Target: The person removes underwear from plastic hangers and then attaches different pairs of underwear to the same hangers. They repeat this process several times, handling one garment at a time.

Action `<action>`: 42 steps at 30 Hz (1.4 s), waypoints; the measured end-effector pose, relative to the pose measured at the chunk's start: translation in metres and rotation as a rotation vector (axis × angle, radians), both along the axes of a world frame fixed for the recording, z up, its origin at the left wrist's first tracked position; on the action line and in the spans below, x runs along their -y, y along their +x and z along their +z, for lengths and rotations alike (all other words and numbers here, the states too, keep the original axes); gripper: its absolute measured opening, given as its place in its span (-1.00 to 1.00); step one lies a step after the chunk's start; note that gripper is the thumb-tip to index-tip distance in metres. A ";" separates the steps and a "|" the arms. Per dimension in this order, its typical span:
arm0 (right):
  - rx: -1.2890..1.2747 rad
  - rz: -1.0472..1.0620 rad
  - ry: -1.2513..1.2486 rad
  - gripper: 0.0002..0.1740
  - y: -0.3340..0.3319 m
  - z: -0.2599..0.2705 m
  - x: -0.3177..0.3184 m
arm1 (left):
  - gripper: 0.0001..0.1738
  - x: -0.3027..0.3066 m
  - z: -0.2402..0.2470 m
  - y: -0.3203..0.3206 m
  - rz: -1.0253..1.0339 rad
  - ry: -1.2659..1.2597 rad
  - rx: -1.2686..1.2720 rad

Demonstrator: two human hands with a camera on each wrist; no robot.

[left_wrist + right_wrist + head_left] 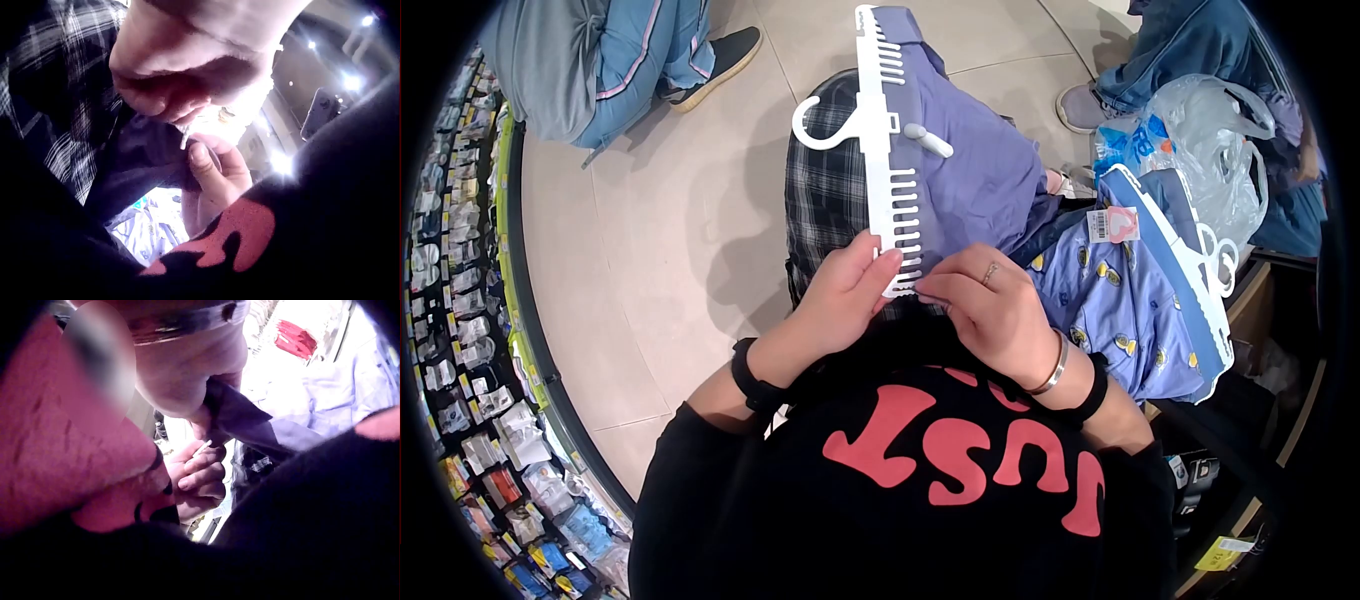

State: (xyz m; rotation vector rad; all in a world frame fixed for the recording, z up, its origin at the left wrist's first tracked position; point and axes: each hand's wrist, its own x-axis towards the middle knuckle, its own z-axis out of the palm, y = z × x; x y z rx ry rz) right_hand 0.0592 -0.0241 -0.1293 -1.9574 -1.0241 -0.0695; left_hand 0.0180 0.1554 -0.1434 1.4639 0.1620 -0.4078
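A long white plastic clip hanger (878, 190) with comb-like teeth and a hook stands lengthwise before me. Along its toothed side lies a plain purple garment (975, 150), spread to the right; a small white peg-like piece (930, 140) rests on it. My left hand (845, 290) grips the hanger's near end, thumb on top. At that same end my right hand (990, 310) pinches the garment's edge between thumb and fingers. In the right wrist view the folded cloth (244, 419) runs out from the right hand (181, 375), close to the left hand's curled fingers (203, 475).
Dark plaid cloth (825, 190) lies beneath the hanger. At right are a blue printed garment (1100, 310) on another hanger, a plastic bag (1210, 130) and a shelf edge (1300, 420). Packaged goods (480, 330) line the left. Two people's legs (635, 60) show at the far side.
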 end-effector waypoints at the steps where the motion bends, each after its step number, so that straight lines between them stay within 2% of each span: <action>1: 0.008 -0.001 0.004 -0.73 0.000 -0.001 -0.001 | -0.77 0.004 -0.005 -0.002 0.045 0.028 0.045; 6: 0.067 -0.015 -0.002 -0.75 0.001 -0.008 -0.004 | -0.76 0.021 -0.017 -0.005 0.236 0.115 0.159; 9: 0.130 -0.014 -0.006 -0.76 0.002 -0.007 -0.004 | -0.76 0.032 -0.017 -0.001 0.254 0.100 0.256; 12: 0.205 -0.021 0.020 -0.78 0.007 -0.009 -0.004 | -0.75 0.033 -0.021 0.004 0.225 -0.007 0.139; 13: 0.166 -0.039 0.031 -0.75 0.008 -0.013 -0.002 | -0.79 0.032 -0.017 0.005 0.184 0.042 0.121; 16: 0.107 -0.042 0.037 -0.69 0.011 -0.013 0.002 | -0.63 0.035 -0.022 0.003 0.336 0.201 0.424; 17: 0.098 -0.036 0.046 -0.68 0.012 -0.012 0.002 | -0.39 0.021 -0.032 0.001 0.276 0.322 0.522; 18: 0.088 -0.033 0.056 -0.67 0.012 -0.010 0.002 | -0.38 0.017 -0.035 0.000 0.361 0.378 0.604; 20: 0.057 -0.042 0.073 -0.67 0.011 -0.007 0.003 | -0.48 0.005 -0.040 0.007 0.360 0.376 0.871; 21: 0.038 -0.047 0.078 -0.68 0.011 -0.006 0.004 | -0.62 -0.010 -0.026 0.013 0.137 0.676 1.045; 24: -0.004 -0.057 0.106 -0.69 0.011 -0.004 0.005 | -0.63 -0.014 -0.024 0.019 0.060 0.517 1.113; 27: -0.052 -0.077 0.144 -0.70 0.010 -0.003 0.006 | -0.65 -0.011 -0.024 0.025 0.059 0.552 1.132; 34: -0.132 -0.061 0.171 -0.68 0.008 -0.001 0.007 | -0.71 -0.014 -0.030 0.038 -0.060 0.781 1.411; 37: -0.136 -0.069 0.162 -0.69 0.009 0.001 0.007 | -0.77 -0.010 -0.047 0.035 0.212 0.625 1.497; 40: -0.188 -0.100 0.188 -0.72 0.007 0.001 0.008 | -0.79 -0.014 -0.032 0.031 0.085 0.821 1.654; 42: -0.213 -0.127 0.202 -0.74 0.007 0.001 0.008 | -0.77 -0.014 -0.028 0.029 0.022 0.840 1.640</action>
